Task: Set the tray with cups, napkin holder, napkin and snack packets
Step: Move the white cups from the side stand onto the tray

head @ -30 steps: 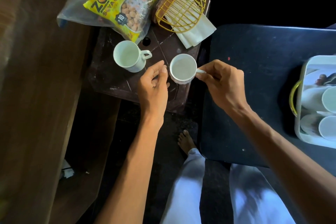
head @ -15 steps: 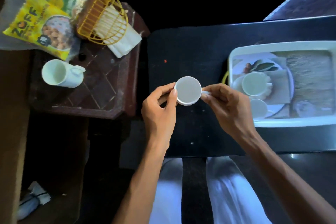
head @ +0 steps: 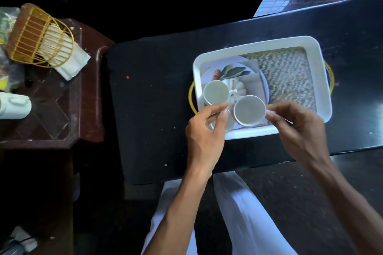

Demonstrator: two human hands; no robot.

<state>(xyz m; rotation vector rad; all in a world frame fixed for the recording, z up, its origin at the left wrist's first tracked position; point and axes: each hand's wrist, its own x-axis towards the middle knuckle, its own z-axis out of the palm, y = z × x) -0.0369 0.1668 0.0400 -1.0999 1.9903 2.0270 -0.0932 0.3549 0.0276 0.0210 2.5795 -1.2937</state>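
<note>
A white cup (head: pixel 249 110) is low over the near-left corner of a white tray (head: pixel 319 72), its handle pinched between the thumb and fingers of the right hand (head: pixel 298 130). The left hand (head: pixel 204 132) curls its fingers at the cup's other side; I cannot tell if they grip it. A second cup (head: pixel 216 92) stands in the tray just beside it. The tray rests on a black table (head: pixel 155 99). To the left, a brown side table (head: pixel 87 109) holds a yellow napkin holder (head: pixel 39 37) with napkins (head: pixel 74 64).
</note>
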